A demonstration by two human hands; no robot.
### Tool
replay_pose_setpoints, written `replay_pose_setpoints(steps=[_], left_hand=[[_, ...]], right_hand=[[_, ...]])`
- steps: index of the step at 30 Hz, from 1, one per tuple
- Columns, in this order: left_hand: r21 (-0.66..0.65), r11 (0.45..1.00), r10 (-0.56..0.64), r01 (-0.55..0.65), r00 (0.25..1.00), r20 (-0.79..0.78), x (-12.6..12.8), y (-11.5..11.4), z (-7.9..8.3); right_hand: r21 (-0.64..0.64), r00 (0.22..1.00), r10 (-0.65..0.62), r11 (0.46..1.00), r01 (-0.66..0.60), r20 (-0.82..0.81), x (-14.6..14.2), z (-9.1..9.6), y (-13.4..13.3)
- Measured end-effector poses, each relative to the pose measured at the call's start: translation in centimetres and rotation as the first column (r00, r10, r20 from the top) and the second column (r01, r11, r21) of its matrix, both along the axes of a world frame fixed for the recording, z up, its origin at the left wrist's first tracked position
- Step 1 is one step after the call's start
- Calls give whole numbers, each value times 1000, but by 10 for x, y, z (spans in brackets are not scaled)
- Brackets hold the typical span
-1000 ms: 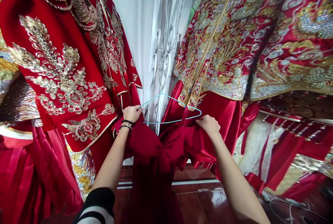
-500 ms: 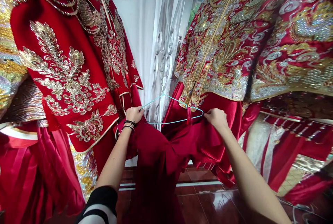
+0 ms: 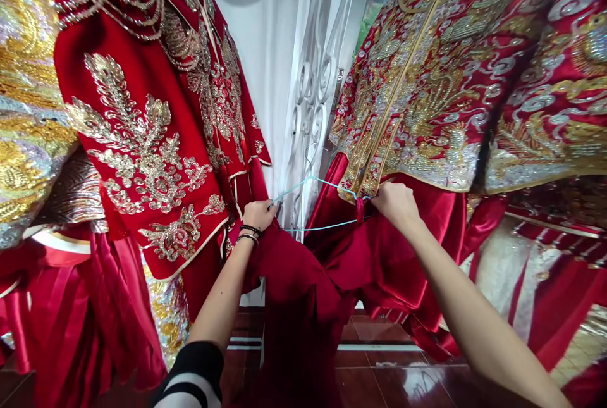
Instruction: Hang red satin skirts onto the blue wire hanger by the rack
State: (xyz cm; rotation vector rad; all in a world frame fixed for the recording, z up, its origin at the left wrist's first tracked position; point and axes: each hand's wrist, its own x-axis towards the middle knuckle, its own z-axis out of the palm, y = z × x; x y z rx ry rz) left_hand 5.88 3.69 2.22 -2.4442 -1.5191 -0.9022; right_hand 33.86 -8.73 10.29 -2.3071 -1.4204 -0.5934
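Observation:
A thin light-blue wire hanger (image 3: pixel 317 204) hangs in front of me with a plain dark red garment (image 3: pixel 303 288) drooping from it. My left hand (image 3: pixel 258 214), with dark bracelets at the wrist, is closed on the hanger's left end and the cloth there. My right hand (image 3: pixel 396 204) is closed on the hanger's right end, pinching a red strap of the garment against the wire. The garment falls in folds between my arms toward the floor.
Red robes with heavy gold and silver embroidery hang close on both sides: one at the left (image 3: pixel 142 136), one at the right (image 3: pixel 427 79). A white wrought-iron grille (image 3: pixel 313 92) and white wall stand behind. Dark red glossy floor tiles (image 3: pixel 379 383) lie below.
Both hands and the hanger have shifted right and slightly up. My right hand has moved from the cloth below the hanger up onto its right end.

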Motion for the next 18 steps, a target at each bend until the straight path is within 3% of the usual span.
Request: replay_pose_setpoints(steps=[3, 7, 13, 18], left_hand=[[0, 1000, -16, 16, 1000, -1, 2, 0, -1], [9, 1000, -28, 28, 1000, 9, 4, 0, -4], [-7, 1000, 15, -15, 1000, 20, 1, 2, 0], [3, 999, 34, -34, 999, -12, -9, 1, 9]], right_hand=[[-107, 991, -10, 994, 25, 135, -11, 11, 2], [-144, 974, 89, 988, -60, 208, -31, 20, 4], [-152, 971, 124, 984, -94, 205, -37, -2, 4], [-126, 986, 165, 979, -160, 34, -20, -13, 4]])
